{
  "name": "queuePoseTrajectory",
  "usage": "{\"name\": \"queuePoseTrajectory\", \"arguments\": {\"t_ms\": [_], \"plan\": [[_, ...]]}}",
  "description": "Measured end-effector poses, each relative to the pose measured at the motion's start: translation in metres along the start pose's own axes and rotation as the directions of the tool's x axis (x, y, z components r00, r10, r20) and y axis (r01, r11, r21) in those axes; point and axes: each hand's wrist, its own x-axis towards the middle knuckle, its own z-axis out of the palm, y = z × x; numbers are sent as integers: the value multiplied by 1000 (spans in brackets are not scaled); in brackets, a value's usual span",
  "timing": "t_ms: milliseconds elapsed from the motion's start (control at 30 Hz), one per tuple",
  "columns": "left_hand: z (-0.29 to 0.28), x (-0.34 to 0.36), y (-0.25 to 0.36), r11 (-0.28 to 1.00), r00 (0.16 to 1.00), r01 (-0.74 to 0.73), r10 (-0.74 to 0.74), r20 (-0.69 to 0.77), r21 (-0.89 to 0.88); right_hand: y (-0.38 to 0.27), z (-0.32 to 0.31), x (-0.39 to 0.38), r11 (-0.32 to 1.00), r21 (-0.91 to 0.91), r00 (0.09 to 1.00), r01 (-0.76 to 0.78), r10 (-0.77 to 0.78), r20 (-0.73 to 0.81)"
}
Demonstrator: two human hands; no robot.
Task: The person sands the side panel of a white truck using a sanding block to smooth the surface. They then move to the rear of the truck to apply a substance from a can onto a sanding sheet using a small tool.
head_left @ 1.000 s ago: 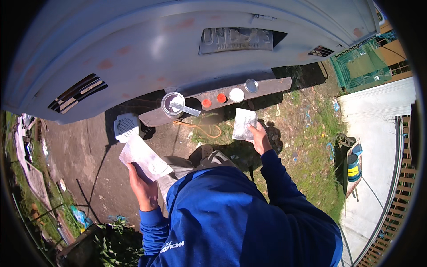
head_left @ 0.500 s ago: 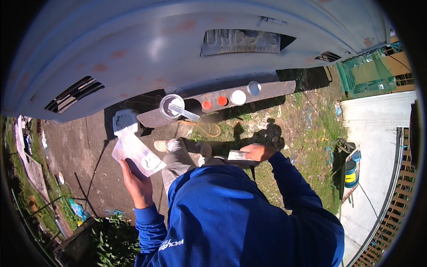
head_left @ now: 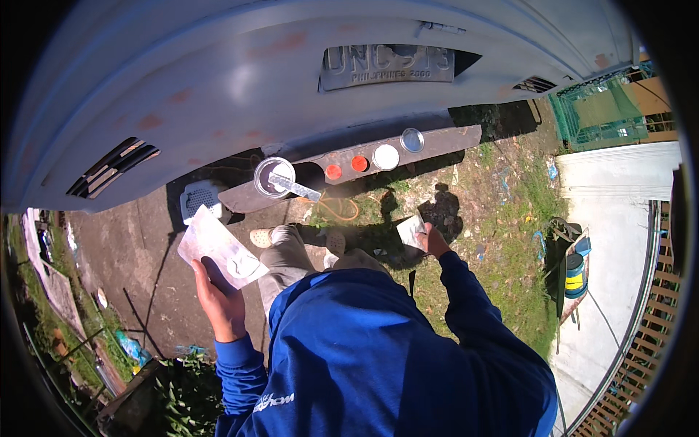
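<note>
My left hand [head_left: 220, 302] is closed on the near edge of a flat, pale rectangular board [head_left: 207, 244]. A smear of whitish paste [head_left: 242, 266] lies on the board's near right part. Off to the right, my right hand [head_left: 432, 240] grips a thin, flat, pale spreader [head_left: 410, 230], whose broad face is turned up. The two hands are well apart, and neither touches the grey vehicle panel [head_left: 240, 95] ahead. Reddish patches mark that panel, which has a dented plate [head_left: 386, 65] in its recess.
A long dark bench [head_left: 313, 164] holds an open can [head_left: 261, 177] with a grey metal strip [head_left: 295, 188] across it, two small red-topped containers [head_left: 359, 163], a white round lid [head_left: 385, 156] and a silver round lid [head_left: 412, 140]. A perforated white stool [head_left: 200, 200] stands left; an orange cord [head_left: 346, 211] lies on the ground.
My right hand has moved slightly right and up, turning the spreader so that more of its face shows. My left hand still holds the board, now slightly farther left.
</note>
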Motion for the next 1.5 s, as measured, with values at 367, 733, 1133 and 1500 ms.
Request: {"name": "queuePoseTrajectory", "arguments": {"t_ms": [367,733,1133,1500], "plan": [[-5,-8,9,996,995,-58,62,-72,62,-196,-37,86,978,17,953,209,-200,-227],[-33,-22,-1,978,973,-99,134,-188,185,-224,-44,135,955,-230,951,186,-234,-204],[-32,-22,4,968,958,-111,164,-234,226,-233,-42,146,938,-284,956,199,-249,-153],[-29,-23,6,973,964,-87,136,-228,213,-232,-33,145,926,-277,940,258,-306,-148]]}}
